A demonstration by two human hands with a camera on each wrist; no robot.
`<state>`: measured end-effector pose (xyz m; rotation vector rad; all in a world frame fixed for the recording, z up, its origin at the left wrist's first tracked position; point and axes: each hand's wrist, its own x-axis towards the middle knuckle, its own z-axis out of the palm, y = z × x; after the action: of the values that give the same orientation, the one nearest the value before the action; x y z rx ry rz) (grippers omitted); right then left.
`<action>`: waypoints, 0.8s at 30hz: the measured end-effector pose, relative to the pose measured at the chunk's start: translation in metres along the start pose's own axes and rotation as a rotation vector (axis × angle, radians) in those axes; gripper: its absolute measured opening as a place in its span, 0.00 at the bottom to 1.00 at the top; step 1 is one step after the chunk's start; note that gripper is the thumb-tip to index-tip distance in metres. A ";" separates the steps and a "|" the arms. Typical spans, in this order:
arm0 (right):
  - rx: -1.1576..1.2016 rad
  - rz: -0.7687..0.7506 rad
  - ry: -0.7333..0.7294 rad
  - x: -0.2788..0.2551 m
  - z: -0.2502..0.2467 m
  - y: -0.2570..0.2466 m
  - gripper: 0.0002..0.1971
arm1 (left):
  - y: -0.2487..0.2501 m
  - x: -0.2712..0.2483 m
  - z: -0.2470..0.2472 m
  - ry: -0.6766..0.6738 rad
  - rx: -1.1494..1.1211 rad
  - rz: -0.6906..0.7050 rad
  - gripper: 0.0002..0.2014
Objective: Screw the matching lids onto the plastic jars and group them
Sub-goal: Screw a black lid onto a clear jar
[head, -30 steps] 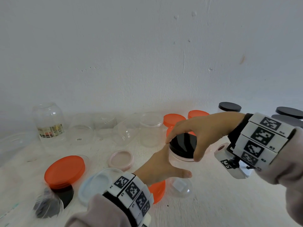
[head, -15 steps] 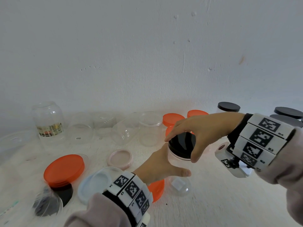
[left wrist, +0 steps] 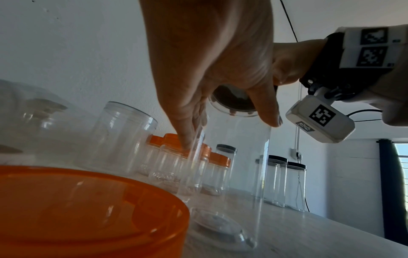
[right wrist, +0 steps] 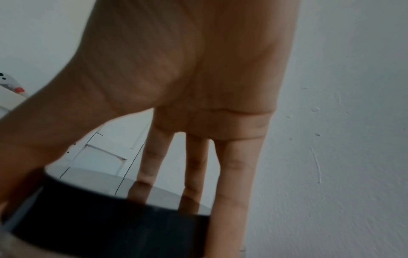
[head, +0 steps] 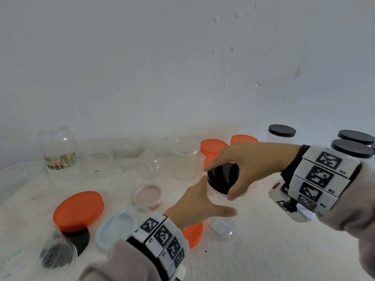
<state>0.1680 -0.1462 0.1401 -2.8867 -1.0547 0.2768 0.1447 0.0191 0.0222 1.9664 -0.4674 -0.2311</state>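
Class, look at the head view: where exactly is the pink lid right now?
The pink lid lies flat on the table, left of centre in the head view, just left of the left hand and beyond the pale blue lid.

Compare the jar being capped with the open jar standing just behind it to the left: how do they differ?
The held jar wears a black lid; the open jar has none. The left hand grips the first while the right hand grips its lid; the second stands untouched. Both are clear and upright.
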 end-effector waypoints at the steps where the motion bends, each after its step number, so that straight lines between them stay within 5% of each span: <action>1: -0.012 -0.001 0.013 0.000 0.001 0.000 0.38 | 0.000 0.000 0.000 0.003 -0.001 -0.001 0.43; 13: -0.189 0.007 0.189 -0.003 0.019 -0.009 0.29 | 0.001 -0.001 0.000 0.011 0.019 0.009 0.42; 19: -0.094 0.062 0.031 -0.008 0.016 0.002 0.38 | 0.001 0.000 0.000 0.015 0.023 0.018 0.41; 24: -0.156 0.016 0.104 -0.007 0.020 0.001 0.36 | 0.001 0.000 0.003 0.040 0.018 0.032 0.40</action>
<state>0.1600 -0.1520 0.1217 -3.0086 -1.0813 0.0461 0.1431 0.0166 0.0223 1.9762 -0.4765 -0.1678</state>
